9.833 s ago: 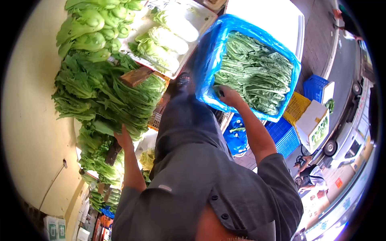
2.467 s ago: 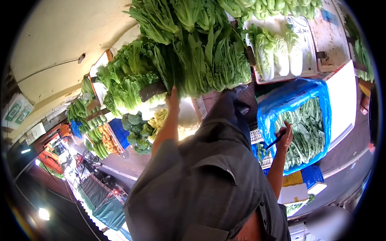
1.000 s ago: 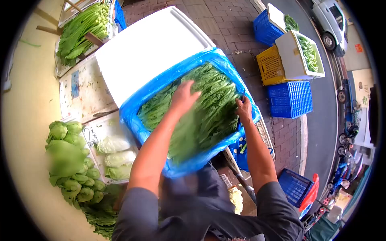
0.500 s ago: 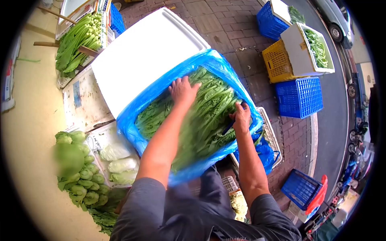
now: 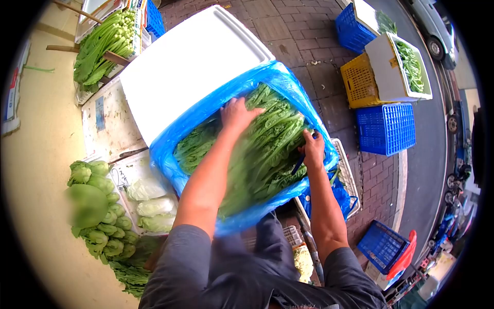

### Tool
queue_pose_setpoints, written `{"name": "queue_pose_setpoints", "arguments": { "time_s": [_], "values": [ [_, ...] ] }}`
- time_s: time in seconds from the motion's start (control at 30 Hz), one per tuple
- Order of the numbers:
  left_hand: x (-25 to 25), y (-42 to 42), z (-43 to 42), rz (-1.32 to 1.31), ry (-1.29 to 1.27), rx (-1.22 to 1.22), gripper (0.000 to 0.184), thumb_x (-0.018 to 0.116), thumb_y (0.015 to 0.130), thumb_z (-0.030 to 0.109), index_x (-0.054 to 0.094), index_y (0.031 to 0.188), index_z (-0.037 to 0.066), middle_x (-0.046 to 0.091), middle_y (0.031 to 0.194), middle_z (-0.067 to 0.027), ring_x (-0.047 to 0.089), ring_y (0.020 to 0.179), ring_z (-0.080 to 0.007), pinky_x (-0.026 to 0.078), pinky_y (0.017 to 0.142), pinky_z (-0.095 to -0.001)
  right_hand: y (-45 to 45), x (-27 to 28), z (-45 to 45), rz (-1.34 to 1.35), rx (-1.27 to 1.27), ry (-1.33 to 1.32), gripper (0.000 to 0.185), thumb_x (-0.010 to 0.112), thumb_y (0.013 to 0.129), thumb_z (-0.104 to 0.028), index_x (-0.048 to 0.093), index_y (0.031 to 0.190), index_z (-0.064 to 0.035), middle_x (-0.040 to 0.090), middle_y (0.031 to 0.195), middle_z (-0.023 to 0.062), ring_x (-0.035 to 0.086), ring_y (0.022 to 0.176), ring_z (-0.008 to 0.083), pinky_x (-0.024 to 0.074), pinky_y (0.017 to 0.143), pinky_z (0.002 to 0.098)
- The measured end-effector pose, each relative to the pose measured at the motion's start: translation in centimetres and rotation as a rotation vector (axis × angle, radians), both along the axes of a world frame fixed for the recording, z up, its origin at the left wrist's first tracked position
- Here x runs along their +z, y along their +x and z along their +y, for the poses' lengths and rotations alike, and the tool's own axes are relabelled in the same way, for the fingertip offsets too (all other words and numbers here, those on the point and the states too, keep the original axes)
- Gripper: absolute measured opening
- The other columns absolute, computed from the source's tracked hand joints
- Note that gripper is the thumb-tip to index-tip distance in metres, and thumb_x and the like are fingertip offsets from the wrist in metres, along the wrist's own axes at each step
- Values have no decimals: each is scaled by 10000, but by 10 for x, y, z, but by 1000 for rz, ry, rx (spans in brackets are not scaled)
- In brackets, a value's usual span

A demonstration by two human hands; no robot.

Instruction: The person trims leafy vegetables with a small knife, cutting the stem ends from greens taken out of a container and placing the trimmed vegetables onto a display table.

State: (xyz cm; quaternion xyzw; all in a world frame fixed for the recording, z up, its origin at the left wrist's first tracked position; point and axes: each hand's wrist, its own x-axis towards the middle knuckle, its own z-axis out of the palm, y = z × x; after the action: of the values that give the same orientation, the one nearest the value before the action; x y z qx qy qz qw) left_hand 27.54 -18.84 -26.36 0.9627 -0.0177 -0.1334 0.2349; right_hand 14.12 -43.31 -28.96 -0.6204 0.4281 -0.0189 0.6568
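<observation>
Beside brick paving [image 5: 314, 74], crinkled green leaves [image 5: 275, 131] in glossy blue plastic [image 5: 211, 107] are touched by splayed left hand [image 5: 237, 116]; slim dark implement [image 5: 298, 165] is gripped by right hand [image 5: 313, 148].

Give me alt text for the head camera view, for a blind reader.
The left hand is spread over leafy greens in a blue plastic-lined container, while the right hand, at their edge, holds a slim dark object. Pale cabbages lie at left; crates stand on brick pavement at right.
</observation>
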Motion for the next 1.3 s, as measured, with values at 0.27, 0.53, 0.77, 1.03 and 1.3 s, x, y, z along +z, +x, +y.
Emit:
{"name": "queue_pose_setpoints", "arguments": {
  "time_s": [0.27, 0.53, 0.77, 1.03, 1.3],
  "values": [
    [-1, -3, 4, -3, -9, -80, 837, 776, 658, 671, 650, 1207, 52, 634, 1197, -175, 553, 1192, -323, 389, 1043, -500, 3, 3, -2, 3, 3, 58, 293, 692, 916, -223, 573, 1100, -28, 509, 619, 23, 430, 404, 118, 443, 433, 309],
    [-6, 15, 23, 107, -249, -138, 786, 835, 649, 571, 660, 1170, 9, 705, 1085, -194, 668, 1006, -315, 504, 901, -408, -10, 25, -1, -4, -1, 171, 384, 720, 885, -179, 547, 1179, -4, 553, 659, 27, 455, 431, 110, 450, 431, 290],
    [22, -32, 47, 147, -563, -36, 579, 882, 722, 301, 653, 1136, -33, 722, 1026, -129, 661, 910, -191, 517, 850, -347, -45, 64, 28, -128, -96, 120, 401, 723, 876, -138, 548, 1215, -15, 609, 812, 40, 490, 494, 85, 447, 447, 252],
    [88, -56, 75, -117, -532, -169, 573, 907, 677, 260, 662, 1113, -21, 706, 1006, -152, 654, 926, -251, 516, 850, -360, -105, 118, 80, -277, -266, 75, 307, 693, 921, -157, 577, 1172, -22, 599, 768, -4, 458, 499, 55, 412, 453, 209],
    [113, -33, 25, -94, -267, -722, 709, 914, 612, 324, 646, 1213, 59, 654, 961, -156, 597, 971, -332, 468, 897, -411, -201, 77, 127, -90, -381, 224, 268, 667, 955, -235, 551, 1122, -59, 530, 723, -9, 440, 467, 80, 473, 451, 261]
  ]
}}
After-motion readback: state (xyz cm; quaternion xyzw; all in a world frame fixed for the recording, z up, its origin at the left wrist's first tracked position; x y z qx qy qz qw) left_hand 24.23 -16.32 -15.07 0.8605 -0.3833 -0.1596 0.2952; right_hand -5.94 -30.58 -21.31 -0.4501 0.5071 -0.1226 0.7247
